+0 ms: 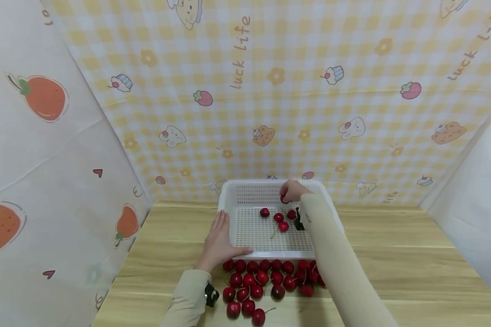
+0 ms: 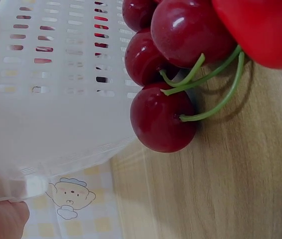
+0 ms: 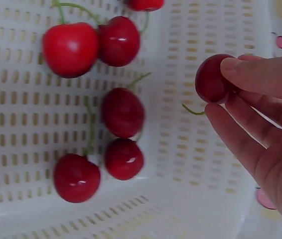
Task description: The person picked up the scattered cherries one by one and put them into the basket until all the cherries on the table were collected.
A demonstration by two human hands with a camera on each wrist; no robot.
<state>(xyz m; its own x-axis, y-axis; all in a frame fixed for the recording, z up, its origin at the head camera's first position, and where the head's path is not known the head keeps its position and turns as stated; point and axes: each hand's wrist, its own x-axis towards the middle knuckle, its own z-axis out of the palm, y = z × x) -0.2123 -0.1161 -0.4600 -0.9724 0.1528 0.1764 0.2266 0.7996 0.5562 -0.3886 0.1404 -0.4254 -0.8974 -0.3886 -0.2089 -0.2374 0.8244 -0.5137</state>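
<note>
My right hand (image 1: pixel 295 190) pinches a dark red cherry (image 3: pixel 213 79) between thumb and fingers. It is over the far side of a white perforated plastic basket (image 1: pixel 278 255), and the cherry's green stem hangs below. Several other cherries (image 3: pixel 76 178) lie on the basket floor, some with stems. At the basket's front left corner rests my left hand (image 1: pixel 218 245), its fingers straight along the left rim and the thumb along the front rim. In the left wrist view only a bit of that hand (image 2: pixel 4 219) shows against the basket.
Several rows of red cherries (image 1: pixel 256 291) lie on the wooden table (image 1: pixel 397 254) right in front of the basket, between my forearms. Behind the basket rises a yellow checked cloth (image 1: pixel 270 104). A white printed cloth (image 1: pixel 77 150) hangs at the left.
</note>
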